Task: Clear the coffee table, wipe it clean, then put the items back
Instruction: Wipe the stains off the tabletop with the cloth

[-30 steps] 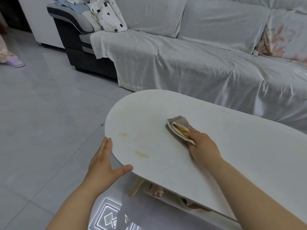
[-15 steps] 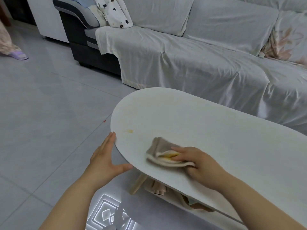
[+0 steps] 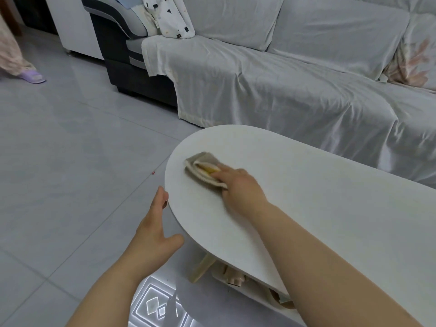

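Head view shows the right hand (image 3: 240, 187) gripping the cloth (image 3: 200, 165) near the rounded end of the bench (image 3: 330, 208) (left hand (image 3: 153, 232) open against the rim), so one long stroke may push it off.

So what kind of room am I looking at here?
Most likely a home living room: a long sofa draped in a pale sheet, a low oval coffee table in front of it being wiped with a cloth, and a tiled floor.
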A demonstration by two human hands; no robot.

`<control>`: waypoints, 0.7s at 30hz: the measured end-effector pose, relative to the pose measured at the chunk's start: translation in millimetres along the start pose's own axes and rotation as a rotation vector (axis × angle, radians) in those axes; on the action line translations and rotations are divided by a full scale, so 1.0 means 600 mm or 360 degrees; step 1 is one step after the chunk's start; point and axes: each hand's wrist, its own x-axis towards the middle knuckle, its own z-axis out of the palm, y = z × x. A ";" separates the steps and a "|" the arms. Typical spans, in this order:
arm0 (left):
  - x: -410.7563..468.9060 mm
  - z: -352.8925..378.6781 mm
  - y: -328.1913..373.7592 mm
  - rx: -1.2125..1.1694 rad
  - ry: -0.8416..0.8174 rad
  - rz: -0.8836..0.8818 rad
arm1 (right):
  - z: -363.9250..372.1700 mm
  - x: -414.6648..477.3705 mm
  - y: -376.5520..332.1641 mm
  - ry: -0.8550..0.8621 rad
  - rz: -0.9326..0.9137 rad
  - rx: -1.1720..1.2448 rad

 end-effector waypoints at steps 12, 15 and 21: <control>0.017 0.019 0.006 0.0617 0.0357 0.0064 | 0.020 0.060 -0.002 0.0125 -0.0189 0.0060; 0.018 0.023 0.002 0.0640 0.0369 0.0070 | -0.001 0.088 0.048 0.0279 0.0276 -0.0038; 0.027 0.034 -0.002 0.0734 0.0508 0.0111 | 0.025 0.094 0.003 0.0304 0.0045 0.0097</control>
